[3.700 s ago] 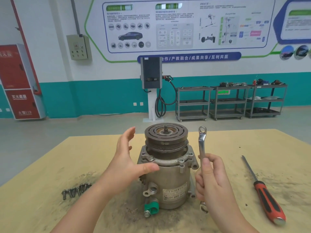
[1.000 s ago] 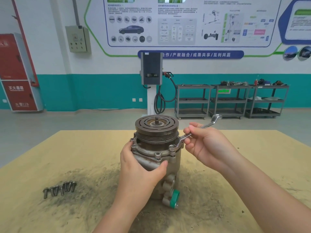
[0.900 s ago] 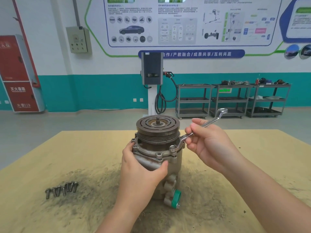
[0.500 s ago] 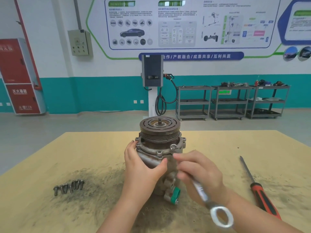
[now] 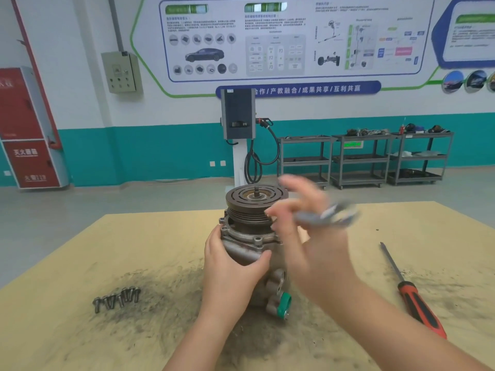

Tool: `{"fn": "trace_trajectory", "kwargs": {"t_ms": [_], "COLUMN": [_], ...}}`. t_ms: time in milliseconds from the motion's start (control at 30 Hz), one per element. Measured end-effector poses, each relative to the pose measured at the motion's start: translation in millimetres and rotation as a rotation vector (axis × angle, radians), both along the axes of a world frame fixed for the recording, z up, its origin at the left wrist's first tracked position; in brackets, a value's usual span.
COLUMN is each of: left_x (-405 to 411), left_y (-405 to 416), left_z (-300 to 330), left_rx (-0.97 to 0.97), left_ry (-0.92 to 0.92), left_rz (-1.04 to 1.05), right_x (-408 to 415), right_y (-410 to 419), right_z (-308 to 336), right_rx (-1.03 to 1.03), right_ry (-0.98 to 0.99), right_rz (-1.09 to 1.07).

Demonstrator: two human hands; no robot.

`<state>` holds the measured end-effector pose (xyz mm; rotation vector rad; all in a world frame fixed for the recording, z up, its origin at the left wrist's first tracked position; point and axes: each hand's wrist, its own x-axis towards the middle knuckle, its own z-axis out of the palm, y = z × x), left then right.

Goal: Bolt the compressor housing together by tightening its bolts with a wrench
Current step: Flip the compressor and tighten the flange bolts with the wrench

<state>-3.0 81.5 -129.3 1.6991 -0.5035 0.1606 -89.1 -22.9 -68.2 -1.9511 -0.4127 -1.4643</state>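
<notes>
While left hand (image 5: 233, 266) grips compressor (image 5: 254, 236), right hand (image 5: 308, 236) holds wrench (image 5: 326, 216).

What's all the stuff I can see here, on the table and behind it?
Grey metal compressor with grooved pulley: one, upright at table centre.
Green cap: one, on the compressor's lower fitting.
Loose dark bolts: a small row, count unclear, table left.
Red-and-black-handled screwdriver: one, lying table right.
Silver wrench: one, blurred, beside the pulley.
Yellow-tan table: one, with dark grime.
Grey charging post with black cable: one, at back wall.
Grey shelf carts: three, back right.
Red cabinet: one, back left.
Beige wall box: one.
Left hand: grips the compressor body.
Right hand: blurred, holds the wrench.
</notes>
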Motion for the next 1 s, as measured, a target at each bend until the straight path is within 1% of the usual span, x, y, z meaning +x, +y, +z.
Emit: {"fn": "trace_trajectory", "kwargs": {"t_ms": [67, 133, 200, 267, 300, 367, 533, 733, 900, 1000], "left_x": [3.7, 6.6, 9.6, 10.9, 11.1, 11.7, 10.7, 12.2, 16.4, 16.4], "left_y": [3.1, 6.1, 6.9, 5.7, 5.1, 4.8, 3.8, 0.1, 0.3, 0.9], "left_z": [0.7, 0.1, -1.1, -3.4, -4.8, -8.2, -12.0, -14.6, -16.5, -17.1], "left_rx": [-0.023, -0.011, -0.009, 0.007, 0.018, 0.024, -0.011, -0.04, -0.066, -0.093], "left_ry": [0.012, 0.007, -0.019, -0.043, -0.046, -0.047, -0.062, -0.068, -0.065, -0.077], "left_rz": [-0.002, -0.012, -0.029, -0.038, -0.035, -0.022, -0.022, -0.019, 0.004, 0.003], "right_x": [-2.5, -0.5, 3.5, 7.7, 9.2, 10.7, 11.0, 9.8, 18.3, 23.1], "right_y": [-12.2, -27.9, -39.7, -43.1, -42.7, -41.4, -45.5, -57.2, -57.9, -53.2], "right_z": [6.8, 10.4, 11.1, 8.8, 6.9, 3.9, 5.3, 12.8, 3.5, -10.6], "right_rx": [0.388, 0.724, 0.989, 1.147, 1.185, 1.194, 1.072, 1.0, 1.069, 1.18], "right_ry": [0.094, 0.161, 0.214, 0.241, 0.251, 0.266, 0.286, 0.429, 0.373, 0.256], "right_rz": [0.176, 0.31, 0.447, 0.566, 0.61, 0.643, 0.577, 0.659, 0.632, 0.631]}}
